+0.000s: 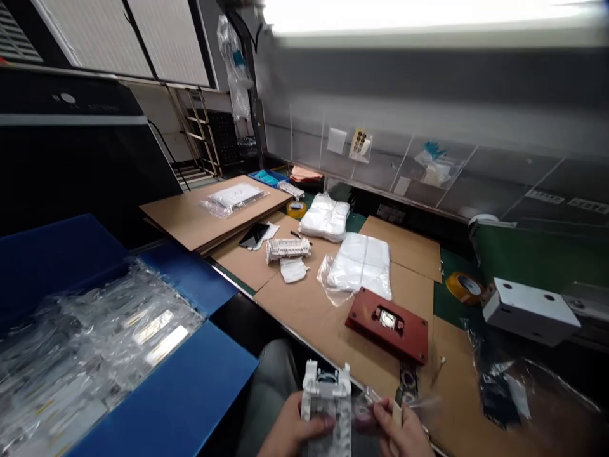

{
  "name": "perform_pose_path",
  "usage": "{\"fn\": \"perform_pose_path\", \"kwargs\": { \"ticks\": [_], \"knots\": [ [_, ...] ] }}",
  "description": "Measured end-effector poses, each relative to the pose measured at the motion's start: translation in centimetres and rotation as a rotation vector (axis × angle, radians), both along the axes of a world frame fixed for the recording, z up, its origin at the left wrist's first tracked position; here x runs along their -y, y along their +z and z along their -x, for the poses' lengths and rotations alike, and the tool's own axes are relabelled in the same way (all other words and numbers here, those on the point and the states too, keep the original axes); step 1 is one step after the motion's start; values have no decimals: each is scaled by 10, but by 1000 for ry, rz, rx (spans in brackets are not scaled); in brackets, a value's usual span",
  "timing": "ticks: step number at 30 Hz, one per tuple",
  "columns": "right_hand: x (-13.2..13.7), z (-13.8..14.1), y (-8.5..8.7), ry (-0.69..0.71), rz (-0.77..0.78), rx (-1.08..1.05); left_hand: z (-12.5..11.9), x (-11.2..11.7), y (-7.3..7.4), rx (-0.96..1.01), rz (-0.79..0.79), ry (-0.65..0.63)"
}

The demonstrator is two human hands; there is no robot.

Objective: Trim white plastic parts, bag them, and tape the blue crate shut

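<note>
No lettering, brand or number was legible. Pale labels on the plastic-wrapped packs in the blue bin were too blurred to read, as were the small white plates on the wall panel. The card above the counter showed only dark dots.

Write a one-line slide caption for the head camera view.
Left hand holds a white plastic housing; right hand pinches clear plastic film beside it.

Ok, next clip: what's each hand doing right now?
Left hand: closed, holding a white plastic housing.
Right hand: closed, pinching clear plastic film.
</note>
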State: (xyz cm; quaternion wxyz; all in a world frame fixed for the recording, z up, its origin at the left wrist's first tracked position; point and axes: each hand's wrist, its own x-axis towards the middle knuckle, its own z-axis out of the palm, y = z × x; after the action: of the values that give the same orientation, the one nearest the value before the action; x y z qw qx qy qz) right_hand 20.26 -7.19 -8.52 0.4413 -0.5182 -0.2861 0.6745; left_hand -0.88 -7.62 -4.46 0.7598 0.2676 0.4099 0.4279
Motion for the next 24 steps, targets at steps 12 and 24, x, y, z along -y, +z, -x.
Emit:
{"fn": "perform_pose_path", "kwargs": {
  "ticks": [12,24],
  "knots": [
    [29,-14,17,-109,-52,251,-1,21,2,10,83,-65],
    [44,-5,23,-39,7,125,-3,20,-20,-26,135,-34]
  ]
}}
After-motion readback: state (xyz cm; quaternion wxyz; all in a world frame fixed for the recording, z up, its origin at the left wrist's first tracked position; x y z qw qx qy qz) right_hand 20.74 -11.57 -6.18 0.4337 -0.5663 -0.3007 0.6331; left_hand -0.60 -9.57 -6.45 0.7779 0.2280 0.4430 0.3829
